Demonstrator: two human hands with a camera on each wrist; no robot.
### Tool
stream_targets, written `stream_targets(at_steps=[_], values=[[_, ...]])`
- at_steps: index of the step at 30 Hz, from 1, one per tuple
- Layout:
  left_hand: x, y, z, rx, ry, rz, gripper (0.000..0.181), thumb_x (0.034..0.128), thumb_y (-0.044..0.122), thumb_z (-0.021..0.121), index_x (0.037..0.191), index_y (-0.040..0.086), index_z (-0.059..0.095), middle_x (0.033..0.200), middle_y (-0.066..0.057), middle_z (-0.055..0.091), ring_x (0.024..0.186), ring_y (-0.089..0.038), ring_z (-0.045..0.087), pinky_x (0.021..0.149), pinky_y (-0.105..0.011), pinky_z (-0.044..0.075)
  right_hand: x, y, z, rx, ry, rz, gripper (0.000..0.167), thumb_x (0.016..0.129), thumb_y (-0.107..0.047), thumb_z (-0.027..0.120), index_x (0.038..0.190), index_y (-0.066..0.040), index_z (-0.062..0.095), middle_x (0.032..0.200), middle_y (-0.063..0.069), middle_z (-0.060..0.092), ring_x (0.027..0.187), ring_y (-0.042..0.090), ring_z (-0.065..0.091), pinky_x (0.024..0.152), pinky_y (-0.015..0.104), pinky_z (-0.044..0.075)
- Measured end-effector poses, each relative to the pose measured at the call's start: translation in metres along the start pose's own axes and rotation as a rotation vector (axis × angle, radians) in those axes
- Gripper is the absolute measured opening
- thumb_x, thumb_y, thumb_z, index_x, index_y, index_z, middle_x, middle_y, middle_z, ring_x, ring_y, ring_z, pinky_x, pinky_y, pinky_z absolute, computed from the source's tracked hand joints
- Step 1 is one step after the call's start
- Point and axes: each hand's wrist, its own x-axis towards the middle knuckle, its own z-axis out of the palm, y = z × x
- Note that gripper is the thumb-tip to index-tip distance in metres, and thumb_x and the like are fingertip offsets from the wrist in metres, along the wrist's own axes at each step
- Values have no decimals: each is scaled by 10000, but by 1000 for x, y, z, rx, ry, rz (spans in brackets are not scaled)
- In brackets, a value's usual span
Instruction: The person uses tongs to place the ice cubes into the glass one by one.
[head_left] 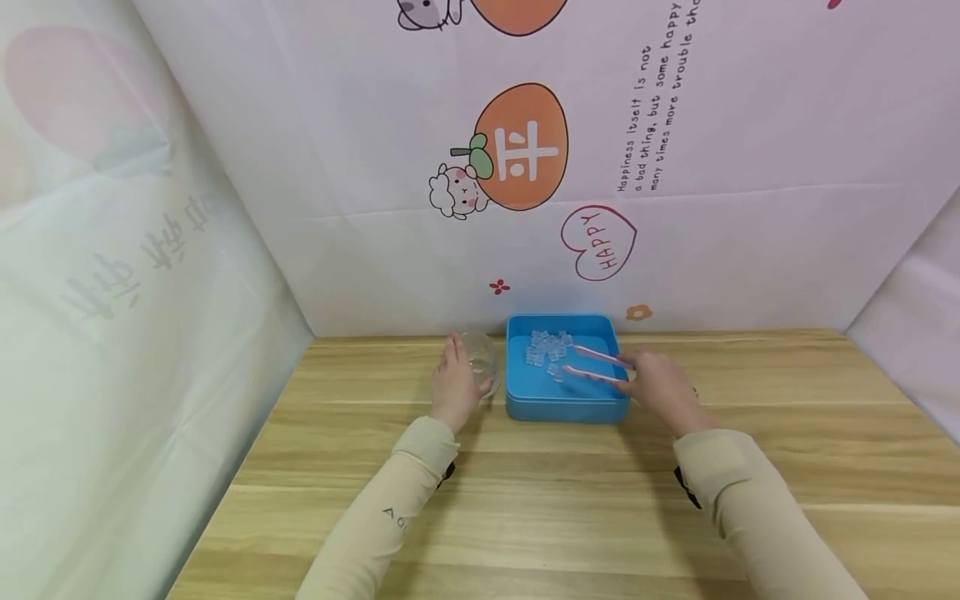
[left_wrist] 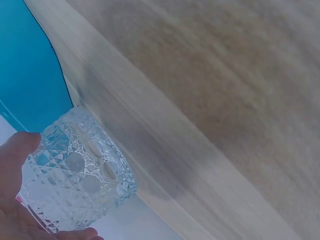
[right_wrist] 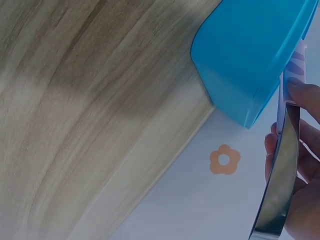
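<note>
My left hand [head_left: 455,393] holds a clear patterned glass [left_wrist: 82,172] round its side, the thumb on one side and the fingers on the other. In the head view the glass stands at the back of the table, left of a blue box [head_left: 567,410]. Several clear, ice-like cubes [head_left: 546,346] lie inside the box, mostly towards its left. My right hand [head_left: 662,388] grips tongs [right_wrist: 280,175] with a metal body and pink ends. The pink ends reach over the box's right wall, spread apart near the cubes. I cannot tell whether they touch a cube.
The wooden table [head_left: 555,508] runs up to a white printed sheet [head_left: 360,167] hanging right behind the box and glass. Another pale sheet [head_left: 135,333] hangs along the left side. The box wall stands between the right hand and the cubes.
</note>
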Motion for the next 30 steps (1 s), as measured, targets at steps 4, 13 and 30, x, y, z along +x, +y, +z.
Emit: stream_targets(at_steps=[4,13,30], values=[[-1,1,-1,12,-15,-4,979,819,395,728,1504,-27,170,1540,-209,276,1279,-351,495,1063,-447,429,0,0,1,4,-5,0,460,841,-181,724,1211,66,608,1130,274,652,961,385,633,830,507,550],[4,-2,-3,4,-4,29,1002,761,402,783,1472,-35,229,1469,-218,370,1289,-361,475,1064,-455,430,2,-4,4,13,-14,2,451,845,-151,717,1221,70,600,1118,272,645,928,360,622,809,483,555],[14,-5,0,41,-35,61,1063,745,473,774,1490,-31,206,1547,-231,236,1285,-377,431,1093,-450,399,6,1,11,-4,-33,10,466,832,-158,733,1224,59,606,1149,269,645,997,388,620,860,514,536]])
